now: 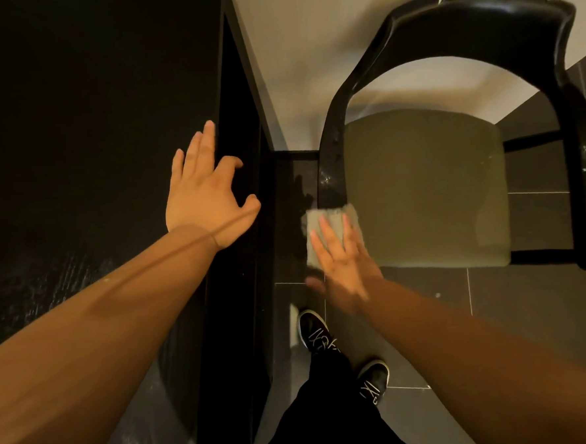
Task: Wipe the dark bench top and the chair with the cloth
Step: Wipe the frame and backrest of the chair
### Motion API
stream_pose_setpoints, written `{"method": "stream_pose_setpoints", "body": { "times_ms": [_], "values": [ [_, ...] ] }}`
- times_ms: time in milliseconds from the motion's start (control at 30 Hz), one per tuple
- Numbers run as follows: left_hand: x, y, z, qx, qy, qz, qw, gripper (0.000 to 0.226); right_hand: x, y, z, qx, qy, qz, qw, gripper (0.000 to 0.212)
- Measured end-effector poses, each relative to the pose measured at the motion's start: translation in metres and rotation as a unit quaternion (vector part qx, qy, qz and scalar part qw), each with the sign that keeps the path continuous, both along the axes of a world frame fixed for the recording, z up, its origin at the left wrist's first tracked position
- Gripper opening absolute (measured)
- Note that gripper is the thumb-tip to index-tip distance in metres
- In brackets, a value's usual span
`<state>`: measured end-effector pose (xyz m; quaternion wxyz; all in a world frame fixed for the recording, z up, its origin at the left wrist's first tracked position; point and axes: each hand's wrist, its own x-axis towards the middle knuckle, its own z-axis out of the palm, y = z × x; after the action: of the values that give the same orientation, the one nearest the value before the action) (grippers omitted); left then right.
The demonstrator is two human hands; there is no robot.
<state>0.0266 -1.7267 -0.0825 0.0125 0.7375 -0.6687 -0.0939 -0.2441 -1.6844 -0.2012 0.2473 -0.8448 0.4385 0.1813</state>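
The dark bench top (84,138) fills the left side of the view. My left hand (207,189) rests flat on its right edge, fingers spread, holding nothing. To the right stands a black chair (478,15) with a curved back, arms and an olive green seat (427,193). My right hand (342,263) presses a folded grey-green cloth (332,219) against the front end of the chair's left arm (332,164), fingers flat on top of the cloth. The hand is slightly blurred.
A pale wall (308,49) runs behind the chair and bench. The floor is dark tile (513,311) with thin pale joints. My black shoes (315,330) and dark trousers stand between bench and chair. A narrow gap separates the bench side from the chair.
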Motion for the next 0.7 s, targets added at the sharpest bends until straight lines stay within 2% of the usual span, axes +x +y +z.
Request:
{"method": "stream_pose_setpoints", "body": {
  "times_ms": [133, 233, 333, 500, 600, 700],
  "values": [
    [-0.001, -0.002, 0.000, -0.009, 0.004, 0.022, 1.000, 0.069, -0.013, 0.000, -0.014, -0.022, -0.001, 0.045, 0.999, 0.095],
    [-0.002, -0.004, 0.000, -0.019, 0.006, 0.049, 0.999, 0.073, 0.004, -0.043, -0.010, -0.053, 0.012, 0.030, 0.998, 0.088],
    [0.000, -0.005, 0.001, -0.017, 0.019, 0.060, 0.998, 0.080, 0.021, -0.072, -0.006, -0.044, 0.030, -0.005, 0.999, 0.087],
    [0.002, -0.006, -0.001, 0.005, 0.002, 0.046, 0.999, 0.049, 0.008, -0.017, -0.007, -0.027, -0.014, 0.002, 1.000, 0.094],
    [0.001, -0.007, -0.001, 0.011, -0.003, 0.045, 0.999, 0.043, -0.004, -0.009, -0.008, -0.006, -0.013, 0.038, 0.999, 0.097],
    [0.002, -0.009, -0.001, 0.015, -0.006, 0.044, 0.999, 0.041, -0.001, -0.043, -0.008, -0.008, -0.017, 0.043, 0.999, 0.093]
  ]
}}
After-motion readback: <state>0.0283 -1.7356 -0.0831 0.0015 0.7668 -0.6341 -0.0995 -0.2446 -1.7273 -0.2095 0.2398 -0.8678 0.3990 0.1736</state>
